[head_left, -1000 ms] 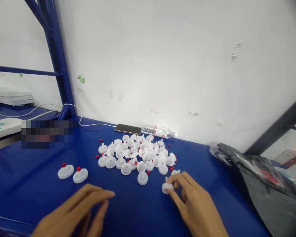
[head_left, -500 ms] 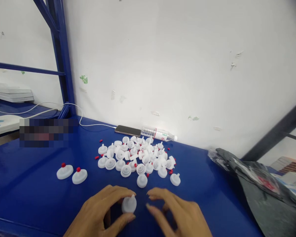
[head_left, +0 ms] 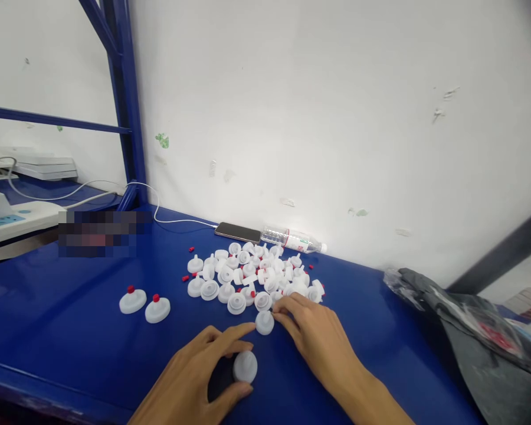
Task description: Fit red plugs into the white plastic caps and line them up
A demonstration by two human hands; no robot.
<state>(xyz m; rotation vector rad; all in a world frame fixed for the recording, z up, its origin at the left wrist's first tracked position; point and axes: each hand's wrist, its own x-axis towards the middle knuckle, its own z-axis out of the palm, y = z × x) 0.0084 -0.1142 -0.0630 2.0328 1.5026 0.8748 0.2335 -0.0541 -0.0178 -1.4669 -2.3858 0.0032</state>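
A heap of white plastic caps (head_left: 252,274) with several small red plugs lies on the blue table (head_left: 71,336). My left hand (head_left: 199,378) pinches one white cap (head_left: 245,366) between thumb and fingers near the front edge. My right hand (head_left: 318,336) reaches into the heap's near right side, fingers curled down among the caps beside a single white cap (head_left: 264,322); what its fingertips hold is hidden. Two white caps with red plugs fitted (head_left: 144,304) stand apart to the left.
A phone (head_left: 238,232) on a white cable and a plastic bottle (head_left: 294,239) lie against the wall behind the heap. A dark grey bag (head_left: 464,324) covers the table's right end. A blue rack post (head_left: 126,100) rises at the back left.
My right hand carried a cap to the middle, my left hand took it, and my right hand has gone back forward into the heap. The view shifted slightly left.
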